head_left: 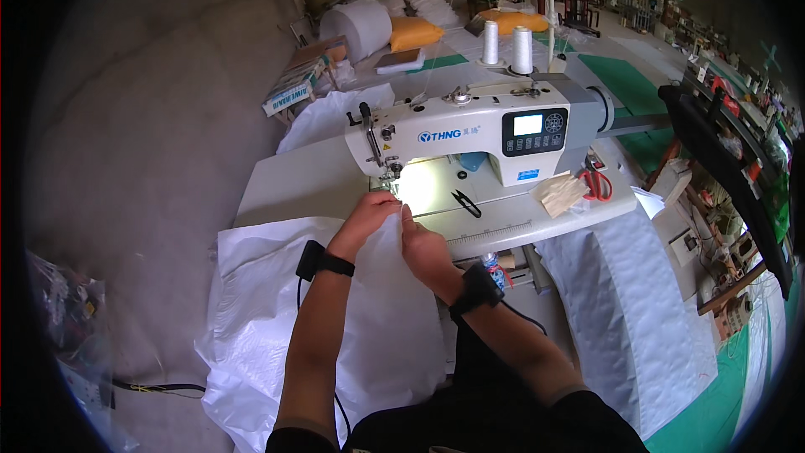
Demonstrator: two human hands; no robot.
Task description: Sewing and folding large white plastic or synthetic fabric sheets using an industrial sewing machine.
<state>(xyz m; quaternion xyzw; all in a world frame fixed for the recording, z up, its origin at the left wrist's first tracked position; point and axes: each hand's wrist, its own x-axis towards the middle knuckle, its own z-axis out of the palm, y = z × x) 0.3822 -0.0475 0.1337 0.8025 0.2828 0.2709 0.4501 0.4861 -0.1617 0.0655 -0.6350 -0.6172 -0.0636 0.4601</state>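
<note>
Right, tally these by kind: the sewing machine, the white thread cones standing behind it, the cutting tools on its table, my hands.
Sewing machine: 1
White thread cones: 2
Black snips: 1
Red-handled scissors: 1
Hands, left hand and right hand: 2
Total: 7

Red-handled scissors (pixel 596 174) are lying on the tabletop (pixel 507 211). Beige pieces (pixel 560 194) are resting just left of the scissors; black thread snips (pixel 467 204) are lying farther left. Well behind and left of the scissors, a large white roll (pixel 356 29), an orange-yellow bundle (pixel 415 33) and a cardboard box (pixel 291 94) are sitting. Green sheeting (pixel 629 88) is stretching out behind the scissors.
</note>
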